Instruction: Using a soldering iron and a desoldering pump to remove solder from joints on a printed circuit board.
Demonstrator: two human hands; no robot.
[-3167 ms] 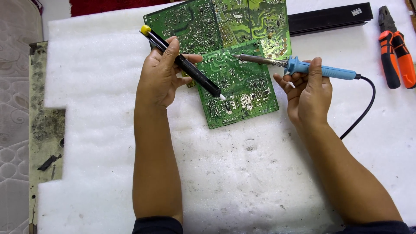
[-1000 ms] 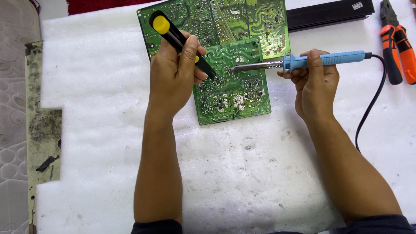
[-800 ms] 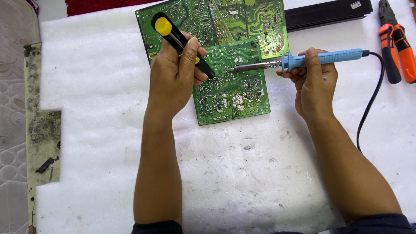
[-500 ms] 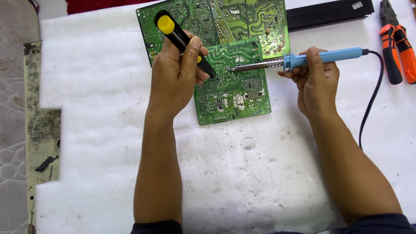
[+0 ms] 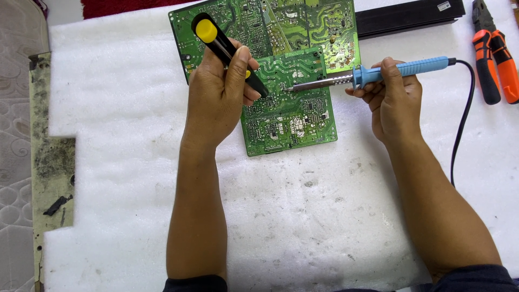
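With my left hand [image 5: 216,92] wrapped around a black, yellow-capped desoldering pump [image 5: 227,51] and my right hand [image 5: 394,100] closed on a blue-handled soldering iron [image 5: 378,73], I worked at a small green printed circuit board [image 5: 289,108] lying on the white foam sheet [image 5: 297,216]. Both tips met near the small board's upper middle, the pump's nozzle from its left, the iron's metal tip from its right. The step in hand appeared to be heating a joint for solder removal; the next move seemed to call for a steady iron and the nozzle held tight to the same spot. Two boards were counted: a larger green circuit board [image 5: 303,24] lay just above the small one and seemed to tuck under it. Above and to its right lay one black bar [image 5: 411,16] and one orange-handled pair of pliers [image 5: 494,51].
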